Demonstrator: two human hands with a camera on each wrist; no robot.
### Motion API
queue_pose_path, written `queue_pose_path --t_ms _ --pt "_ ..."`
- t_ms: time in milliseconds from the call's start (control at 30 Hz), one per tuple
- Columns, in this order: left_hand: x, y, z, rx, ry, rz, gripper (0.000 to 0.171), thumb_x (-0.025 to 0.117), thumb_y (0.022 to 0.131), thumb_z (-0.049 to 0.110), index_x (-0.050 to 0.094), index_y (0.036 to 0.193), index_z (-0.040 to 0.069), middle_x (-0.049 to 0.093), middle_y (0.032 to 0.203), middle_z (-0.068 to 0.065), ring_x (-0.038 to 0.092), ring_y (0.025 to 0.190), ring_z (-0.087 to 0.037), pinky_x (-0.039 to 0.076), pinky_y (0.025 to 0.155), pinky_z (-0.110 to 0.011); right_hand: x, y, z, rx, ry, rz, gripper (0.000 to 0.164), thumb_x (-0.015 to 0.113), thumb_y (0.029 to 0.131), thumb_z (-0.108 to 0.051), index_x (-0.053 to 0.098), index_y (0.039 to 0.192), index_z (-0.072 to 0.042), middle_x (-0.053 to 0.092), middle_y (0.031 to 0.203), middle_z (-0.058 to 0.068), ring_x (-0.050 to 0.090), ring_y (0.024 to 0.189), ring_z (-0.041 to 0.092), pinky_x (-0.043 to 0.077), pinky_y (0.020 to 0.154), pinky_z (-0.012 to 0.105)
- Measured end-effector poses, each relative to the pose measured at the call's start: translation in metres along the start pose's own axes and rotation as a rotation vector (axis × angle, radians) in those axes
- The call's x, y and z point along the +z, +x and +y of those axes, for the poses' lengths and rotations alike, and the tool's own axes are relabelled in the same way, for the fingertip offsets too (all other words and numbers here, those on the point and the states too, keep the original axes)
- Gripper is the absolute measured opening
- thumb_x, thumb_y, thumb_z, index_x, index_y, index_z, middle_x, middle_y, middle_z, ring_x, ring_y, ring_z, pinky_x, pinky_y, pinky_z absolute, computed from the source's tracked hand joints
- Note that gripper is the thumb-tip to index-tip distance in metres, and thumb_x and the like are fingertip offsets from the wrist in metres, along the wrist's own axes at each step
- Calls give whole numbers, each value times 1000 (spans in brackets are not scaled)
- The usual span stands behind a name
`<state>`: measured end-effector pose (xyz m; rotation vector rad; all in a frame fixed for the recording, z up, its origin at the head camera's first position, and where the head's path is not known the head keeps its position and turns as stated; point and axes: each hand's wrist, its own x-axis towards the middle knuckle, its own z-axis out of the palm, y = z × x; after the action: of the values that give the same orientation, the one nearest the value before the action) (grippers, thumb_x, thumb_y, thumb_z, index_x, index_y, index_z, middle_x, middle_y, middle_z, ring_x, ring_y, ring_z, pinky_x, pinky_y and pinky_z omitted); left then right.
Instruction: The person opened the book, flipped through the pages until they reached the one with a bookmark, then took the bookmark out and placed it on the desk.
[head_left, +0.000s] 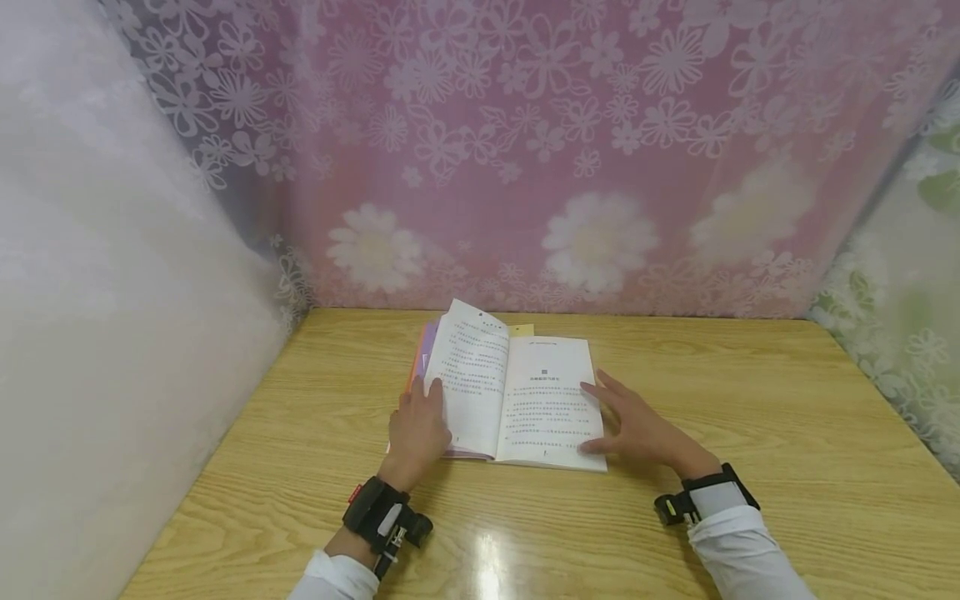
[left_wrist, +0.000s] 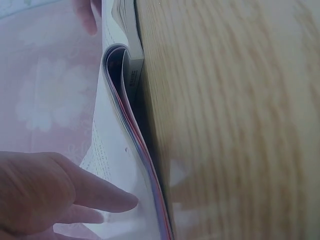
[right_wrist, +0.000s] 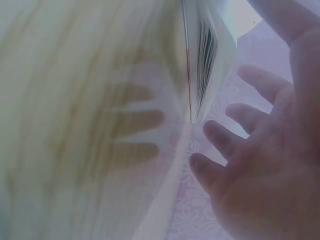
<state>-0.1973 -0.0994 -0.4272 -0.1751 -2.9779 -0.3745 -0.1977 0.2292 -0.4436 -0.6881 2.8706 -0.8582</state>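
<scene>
An open paperback book [head_left: 547, 408] with printed pages lies on the wooden table. Its left page [head_left: 472, 367] slopes up and bows, and a purple and orange cover edge [head_left: 422, 354] shows beneath it. My left hand [head_left: 418, 427] rests at the left page's outer side; in the left wrist view its thumb [left_wrist: 107, 195] lies extended against the page. Beside the book's right edge is my right hand [head_left: 641, 429], fingers spread, with the fingertips at the page margin. From the right wrist, the book's page edges [right_wrist: 205, 75] stand close by the spread fingers [right_wrist: 222, 140].
A yellow corner [head_left: 522, 330] sticks out behind the book's top edge. The wood-grain table [head_left: 772, 400] extends around the book. A pink floral curtain [head_left: 480, 167] hangs behind it, with pale sheeting [head_left: 112, 292] on the left and a floral drape [head_left: 900, 317] on the right.
</scene>
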Motion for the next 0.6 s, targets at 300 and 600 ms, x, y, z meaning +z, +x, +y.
queue_pose_path --t_ms 300,600 --pt "3 0 -3 117 85 30 34 57 74 8 56 106 -4 42 122 -27 37 116 -43 44 84 -53 -1 0 -4 -10 -35 -44 101 70 63 -58 28 142 -11 12 149 26 16 132 43 22 102 59" --pt "4 1 -1 242 109 30 14 53 77 5 58 89 0 56 110 -12 51 100 -28 45 83 -39 0 0 -7 -21 -63 -62 98 69 65 -57 31 140 -7 25 147 21 19 132 41 20 104 57"
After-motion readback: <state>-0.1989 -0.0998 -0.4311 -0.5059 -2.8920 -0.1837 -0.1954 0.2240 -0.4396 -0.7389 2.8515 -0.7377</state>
